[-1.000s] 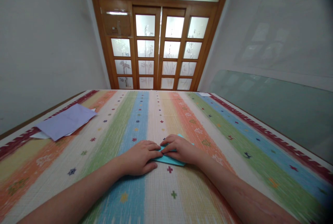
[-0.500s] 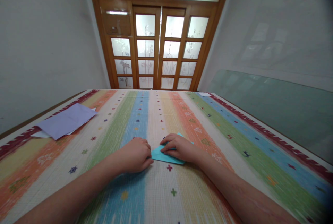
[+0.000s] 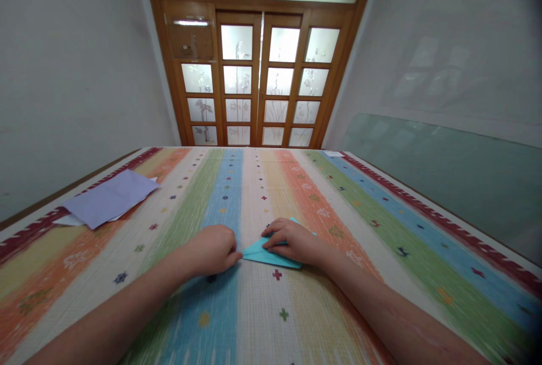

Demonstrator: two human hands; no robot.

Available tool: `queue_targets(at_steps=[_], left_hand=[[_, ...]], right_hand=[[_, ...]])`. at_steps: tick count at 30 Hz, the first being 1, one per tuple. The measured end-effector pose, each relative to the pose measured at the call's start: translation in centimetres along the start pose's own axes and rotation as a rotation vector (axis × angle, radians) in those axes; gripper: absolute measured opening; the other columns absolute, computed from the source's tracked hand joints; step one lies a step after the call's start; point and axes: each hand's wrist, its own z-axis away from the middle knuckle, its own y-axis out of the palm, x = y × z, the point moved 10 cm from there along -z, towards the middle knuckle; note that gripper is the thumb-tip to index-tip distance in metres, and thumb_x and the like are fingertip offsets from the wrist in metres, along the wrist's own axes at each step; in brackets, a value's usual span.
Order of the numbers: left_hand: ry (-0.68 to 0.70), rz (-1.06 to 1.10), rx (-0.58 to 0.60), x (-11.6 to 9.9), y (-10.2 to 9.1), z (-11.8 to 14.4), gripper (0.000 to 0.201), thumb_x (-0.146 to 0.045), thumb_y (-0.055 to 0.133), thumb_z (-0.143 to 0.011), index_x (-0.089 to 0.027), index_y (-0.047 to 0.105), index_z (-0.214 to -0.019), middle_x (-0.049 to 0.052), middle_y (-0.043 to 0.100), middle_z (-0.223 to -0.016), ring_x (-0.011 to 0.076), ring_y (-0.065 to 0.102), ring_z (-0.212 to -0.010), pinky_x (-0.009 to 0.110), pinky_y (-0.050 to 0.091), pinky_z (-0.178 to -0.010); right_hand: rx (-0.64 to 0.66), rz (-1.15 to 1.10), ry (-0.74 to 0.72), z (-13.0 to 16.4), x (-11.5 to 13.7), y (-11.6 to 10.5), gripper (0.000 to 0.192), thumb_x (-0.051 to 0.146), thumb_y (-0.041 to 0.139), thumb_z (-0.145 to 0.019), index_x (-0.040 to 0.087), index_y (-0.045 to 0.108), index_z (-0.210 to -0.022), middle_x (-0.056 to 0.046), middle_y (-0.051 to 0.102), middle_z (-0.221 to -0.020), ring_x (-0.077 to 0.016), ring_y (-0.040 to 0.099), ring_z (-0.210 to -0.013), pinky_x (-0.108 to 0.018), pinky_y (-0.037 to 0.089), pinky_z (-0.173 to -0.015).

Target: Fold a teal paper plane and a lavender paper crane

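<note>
A folded sheet of turquoise paper (image 3: 262, 257) lies on the striped tablecloth in front of me, its narrow point towards the left. My left hand (image 3: 215, 249) is closed, fingers curled in, with thumb and forefinger pinching that pointed tip. Across the wider part of the paper lies my right hand (image 3: 292, 239), fingers slightly apart and pressing it down on the cloth. The right hand hides much of the paper; a corner shows beyond its fingers.
Lilac paper (image 3: 110, 198) lies over white paper at the table's left side. A small white item (image 3: 333, 153) is at the far right edge. The patterned tablecloth (image 3: 271, 308) covers the table; wooden glazed doors (image 3: 259, 77) stand beyond, walls on both sides.
My left hand has shifted slightly left and its fingers have curled in more, leaving more of the paper's pointed end visible. The right hand stays in place on the paper.
</note>
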Motion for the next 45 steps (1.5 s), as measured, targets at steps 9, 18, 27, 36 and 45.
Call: queue_targets(at_steps=[9, 18, 27, 36, 45], left_hand=[[-0.015, 0.125, -0.227, 0.1, 0.5, -1.3, 0.024, -0.039, 0.056, -0.092, -0.02, 0.07, -0.095, 0.008, 0.069, -0.095, 0.0253, 0.061, -0.094, 0.037, 0.046, -0.085], [0.053, 0.174, -0.2, -1.3, 0.9, -1.3, 0.019, -0.033, 0.059, -0.091, -0.02, 0.07, -0.101, 0.007, 0.069, -0.102, 0.0237, 0.06, -0.099, 0.037, 0.045, -0.091], [0.067, 0.255, -0.241, -1.4, 0.9, -1.4, 0.01, -0.021, 0.062, -0.086, -0.019, 0.066, -0.096, 0.005, 0.069, -0.093, 0.0218, 0.06, -0.092, 0.034, 0.045, -0.085], [0.074, 0.262, -0.255, -1.4, 1.2, -1.3, 0.01, -0.02, 0.058, -0.088, -0.019, 0.066, -0.094, 0.006, 0.068, -0.088, 0.0221, 0.06, -0.091, 0.034, 0.045, -0.084], [-0.054, 0.211, -0.264, -0.6, 0.8, -1.2, 0.013, -0.025, 0.05, -0.092, -0.019, 0.062, -0.094, 0.006, 0.065, -0.086, 0.022, 0.06, -0.084, 0.032, 0.044, -0.075]], right_hand=[[-0.008, 0.074, 0.073, 0.3, 0.0, -0.6, 0.04, 0.033, 0.064, -0.089, 0.023, 0.064, -0.128, -0.009, 0.068, -0.121, -0.0241, 0.06, -0.112, -0.04, 0.043, -0.099], [0.013, 0.174, 0.136, 0.2, 0.1, -0.8, 0.034, 0.036, 0.062, -0.089, 0.02, 0.065, -0.12, -0.011, 0.066, -0.119, -0.0259, 0.058, -0.111, -0.041, 0.042, -0.098], [-0.015, 0.194, 0.107, 0.2, 0.9, -1.0, 0.033, 0.033, 0.06, -0.09, 0.019, 0.064, -0.12, -0.009, 0.068, -0.107, -0.0238, 0.059, -0.102, -0.038, 0.043, -0.091], [-0.056, 0.285, 0.134, 0.2, 1.0, -1.3, 0.042, 0.037, 0.062, -0.089, 0.024, 0.06, -0.129, -0.01, 0.067, -0.113, -0.0264, 0.056, -0.109, -0.046, 0.036, -0.1], [-0.166, 0.346, 0.136, 0.2, 1.9, -2.9, 0.042, 0.033, 0.064, -0.088, 0.027, 0.059, -0.129, -0.007, 0.067, -0.116, -0.0259, 0.056, -0.113, -0.051, 0.03, -0.107]])
